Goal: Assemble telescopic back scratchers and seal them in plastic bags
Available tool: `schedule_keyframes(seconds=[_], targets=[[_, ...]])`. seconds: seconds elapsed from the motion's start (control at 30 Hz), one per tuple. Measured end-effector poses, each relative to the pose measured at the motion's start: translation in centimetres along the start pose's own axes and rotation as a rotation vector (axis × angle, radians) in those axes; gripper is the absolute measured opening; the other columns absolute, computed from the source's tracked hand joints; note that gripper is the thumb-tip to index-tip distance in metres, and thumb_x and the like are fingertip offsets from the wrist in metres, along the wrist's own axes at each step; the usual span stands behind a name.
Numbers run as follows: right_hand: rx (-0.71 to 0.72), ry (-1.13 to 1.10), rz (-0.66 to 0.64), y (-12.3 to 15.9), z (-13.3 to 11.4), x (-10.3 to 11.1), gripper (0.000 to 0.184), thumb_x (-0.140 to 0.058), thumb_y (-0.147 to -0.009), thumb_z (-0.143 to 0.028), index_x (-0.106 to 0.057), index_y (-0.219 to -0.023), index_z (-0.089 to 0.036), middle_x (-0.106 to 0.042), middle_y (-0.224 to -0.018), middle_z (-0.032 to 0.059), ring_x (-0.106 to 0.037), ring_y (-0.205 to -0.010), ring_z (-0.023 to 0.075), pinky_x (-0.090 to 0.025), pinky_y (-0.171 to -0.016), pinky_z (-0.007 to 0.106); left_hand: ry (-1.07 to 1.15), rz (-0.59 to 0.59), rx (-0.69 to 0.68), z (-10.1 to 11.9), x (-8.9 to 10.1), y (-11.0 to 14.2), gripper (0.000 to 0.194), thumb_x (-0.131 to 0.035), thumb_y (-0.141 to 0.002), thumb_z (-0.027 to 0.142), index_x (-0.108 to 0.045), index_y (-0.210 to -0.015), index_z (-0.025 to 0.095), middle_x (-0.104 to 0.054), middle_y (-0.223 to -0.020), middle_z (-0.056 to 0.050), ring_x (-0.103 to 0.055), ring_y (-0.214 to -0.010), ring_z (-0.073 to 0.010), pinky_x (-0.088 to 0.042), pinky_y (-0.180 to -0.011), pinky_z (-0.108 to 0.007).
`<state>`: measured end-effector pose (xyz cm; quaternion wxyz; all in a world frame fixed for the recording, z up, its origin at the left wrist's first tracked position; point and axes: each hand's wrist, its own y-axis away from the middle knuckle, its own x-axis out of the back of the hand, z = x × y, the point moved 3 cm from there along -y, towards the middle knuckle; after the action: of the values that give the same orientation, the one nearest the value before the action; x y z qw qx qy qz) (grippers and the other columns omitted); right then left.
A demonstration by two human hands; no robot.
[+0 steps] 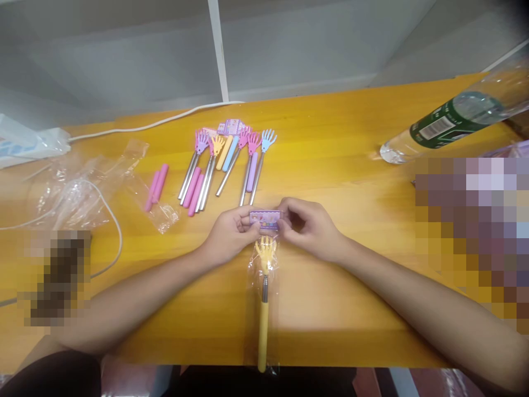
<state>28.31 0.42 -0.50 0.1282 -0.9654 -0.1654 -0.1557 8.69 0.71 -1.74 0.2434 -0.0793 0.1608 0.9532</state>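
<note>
Head view: purple printed card (265, 219), pinched at either end by the left grip (237, 234) and right grip (306, 226), apparently to be kept flat and square; yellow back scratcher (263, 320), sleeved in clear plastic, laid lengthwise below the card on the tabletop (339, 314). Loose pink handles (161, 184) and unbagged scratchers (204, 176) are grouped beyond, presumably so that the near working area is left free.

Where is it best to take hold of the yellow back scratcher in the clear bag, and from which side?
Probably by the yellow handle, from above, through the clear bag, pinching both long sides: it is straight, slender and points toward the near side.
</note>
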Motion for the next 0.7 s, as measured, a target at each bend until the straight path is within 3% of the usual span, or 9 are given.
schedule_keyframes(seconds=[0.13,0.43,0.57,0.7], targets=[[-0.009,0.008,0.007,-0.03,0.07,-0.01,0.016,-0.064,-0.090,-0.023,-0.053,-0.079,-0.022,-0.049,-0.067,-0.0040,-0.043,-0.058,0.0113,-0.037,-0.054,0.023,0.019,-0.009,-0.031,0.23,-0.10,-0.04,0.033,-0.078,-0.085,0.020,-0.073,-0.116,0.012,-0.082,-0.105,-0.010,-0.079,-0.096,-0.0199,-0.061,-0.087,-0.030],[-0.042,-0.019,0.000,-0.06,0.59,-0.01,0.007,-0.061,-0.084,-0.016,-0.058,-0.084,-0.021,-0.058,-0.072,-0.0023,-0.050,-0.062,0.0131,-0.041,-0.057,0.025,0.016,0.009,-0.029,-0.18,0.13,-0.02,0.029,-0.067,-0.088,0.017,-0.076,-0.115,0.013,-0.080,-0.097,-0.006,-0.075,-0.087,-0.0160,-0.060,-0.082,-0.028],[-0.044,-0.002,-0.025,0.01,0.40,0.37,0.007,-0.057,-0.092,-0.020,-0.057,-0.085,-0.021,-0.058,-0.072,-0.0013,-0.051,-0.063,0.0144,-0.041,-0.060,0.027,0.044,0.007,-0.018,-0.45,0.21,0.00,0.028,-0.066,-0.093,0.020,-0.075,-0.119,0.014,-0.079,-0.105,-0.009,-0.076,-0.093,-0.0183,-0.060,-0.085,-0.030],[0.011,0.037,-0.065,-0.07,-0.02,0.45,0.020,-0.056,-0.102,-0.031,-0.055,-0.084,-0.021,-0.055,-0.070,-0.0017,-0.048,-0.062,0.0142,-0.038,-0.060,0.028,0.054,-0.014,-0.025,-0.13,-0.01,0.14,0.026,-0.067,-0.097,0.027,-0.074,-0.119,0.015,-0.079,-0.107,-0.009,-0.076,-0.095,-0.0183,-0.060,-0.085,-0.029]])
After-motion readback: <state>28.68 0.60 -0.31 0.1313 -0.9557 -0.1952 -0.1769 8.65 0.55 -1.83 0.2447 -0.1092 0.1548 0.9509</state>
